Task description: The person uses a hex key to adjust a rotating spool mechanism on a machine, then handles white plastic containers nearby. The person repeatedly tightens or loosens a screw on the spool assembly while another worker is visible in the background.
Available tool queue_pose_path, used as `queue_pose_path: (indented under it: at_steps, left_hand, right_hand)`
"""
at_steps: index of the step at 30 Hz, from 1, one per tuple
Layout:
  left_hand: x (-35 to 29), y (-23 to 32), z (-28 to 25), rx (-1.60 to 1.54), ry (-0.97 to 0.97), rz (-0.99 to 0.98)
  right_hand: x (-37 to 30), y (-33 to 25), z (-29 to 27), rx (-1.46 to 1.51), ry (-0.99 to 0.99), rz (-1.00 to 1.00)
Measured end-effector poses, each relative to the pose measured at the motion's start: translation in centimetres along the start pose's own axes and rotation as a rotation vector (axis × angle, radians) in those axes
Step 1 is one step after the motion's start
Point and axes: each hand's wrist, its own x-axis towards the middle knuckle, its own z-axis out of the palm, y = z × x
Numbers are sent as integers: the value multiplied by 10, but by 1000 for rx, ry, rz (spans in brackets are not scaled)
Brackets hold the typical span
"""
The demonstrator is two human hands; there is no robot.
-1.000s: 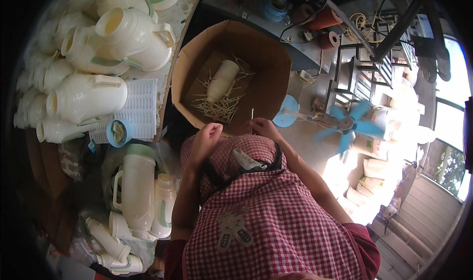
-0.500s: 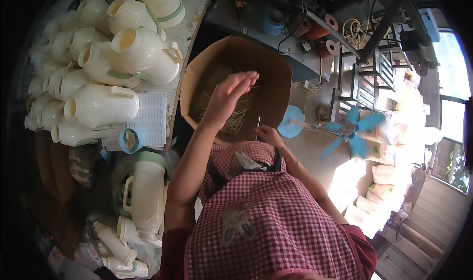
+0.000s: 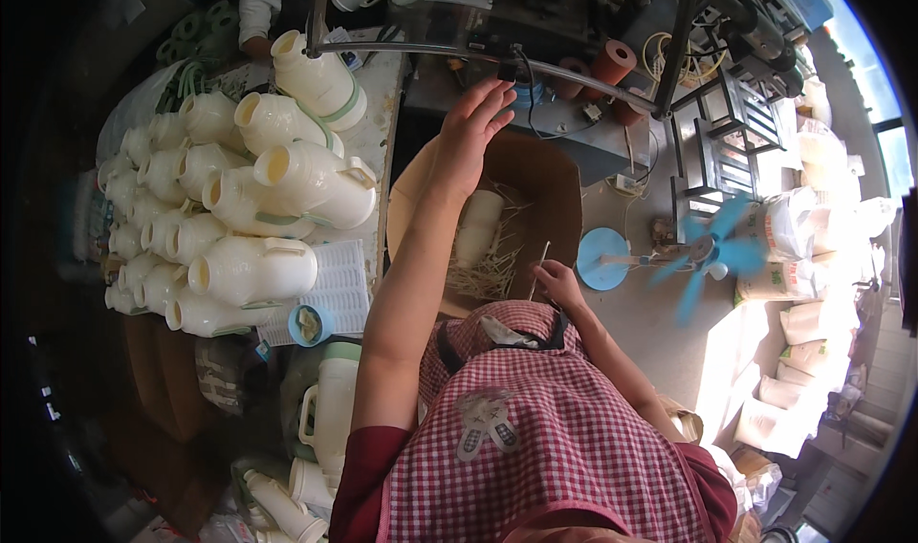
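Observation:
My left hand (image 3: 475, 127) is stretched out beyond the cardboard box (image 3: 555, 175), fingers extended and nothing held. Its fingertips come up to a small black fitting (image 3: 508, 69) on a metal bar; whether they touch it I cannot tell. Down by the box's near right edge, my right hand (image 3: 557, 283) is closed on a thin, pointed metal tool (image 3: 543, 256) that sticks upward. Inside the box lie a cream plastic piece (image 3: 481, 226), partly covered by my left forearm, and many thin pale trimmings (image 3: 488, 273).
Cream plastic jugs (image 3: 253, 268) are piled on the left table, beside a white slatted tray (image 3: 342, 275) and a blue tub (image 3: 310, 324). A blue fan (image 3: 706, 249) stands at right, before white sacks (image 3: 803, 323). Another person's sleeve (image 3: 258, 10) shows at far left.
My left hand has moved forward from over the box toward the metal bar, its fingers spreading. The cream piece in the box now shows. The view has tilted upward; my right hand keeps the tool.

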Motion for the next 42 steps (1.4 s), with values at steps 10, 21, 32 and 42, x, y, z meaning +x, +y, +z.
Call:
queue_pose_path:
  at_steps: [10, 21, 32, 42]
  left_hand:
    - [-3, 1, 7, 85, 76, 47]
    - [37, 149, 23, 217, 103, 664]
    - [74, 173, 51, -40, 102, 440]
    - [81, 189, 30, 53, -106, 275]
  right_hand:
    - [-7, 6, 6, -57, -37, -9]
    - [1, 1, -6, 166, 76, -62]
    - [-5, -15, -5, 39, 99, -102]
    - [-13, -158, 24, -20, -50, -350]
